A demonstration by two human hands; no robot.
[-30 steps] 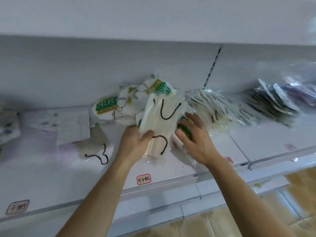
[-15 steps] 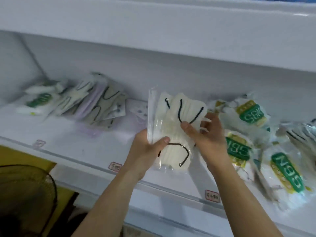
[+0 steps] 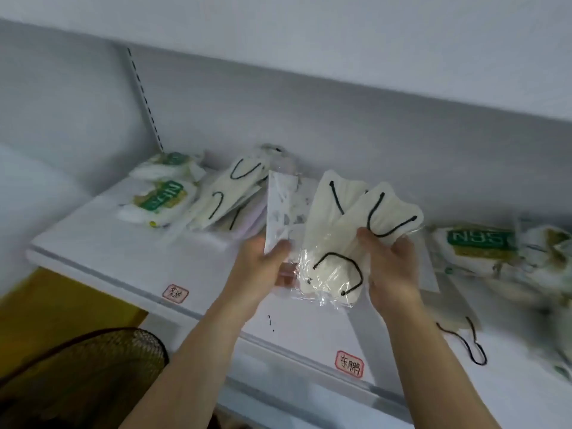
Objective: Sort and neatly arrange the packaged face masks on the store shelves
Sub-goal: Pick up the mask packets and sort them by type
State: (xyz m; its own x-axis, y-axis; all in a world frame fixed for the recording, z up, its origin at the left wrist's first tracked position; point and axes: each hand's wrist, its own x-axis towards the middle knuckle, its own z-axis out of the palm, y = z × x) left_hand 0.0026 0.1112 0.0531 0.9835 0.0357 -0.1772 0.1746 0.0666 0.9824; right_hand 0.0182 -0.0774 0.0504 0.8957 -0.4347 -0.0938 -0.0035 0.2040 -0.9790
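Hands [image 3: 263, 258] [image 3: 390, 267] gripping masks [image 3: 337, 243], (labels blurred)

bare shelf [image 3: 102, 243] at front left, mask packs [image 3: 223, 199] crowding rear

The held mask packs [image 3: 337, 243] are cream cloth in clear, glossy, crinkled plastic film; the shelf [image 3: 123, 252] is smooth, matt white painted metal; the N95 packs [image 3: 483, 246] lie in shiny printed plastic wrappers; the fan guard [image 3: 93, 366] is dark wire mesh
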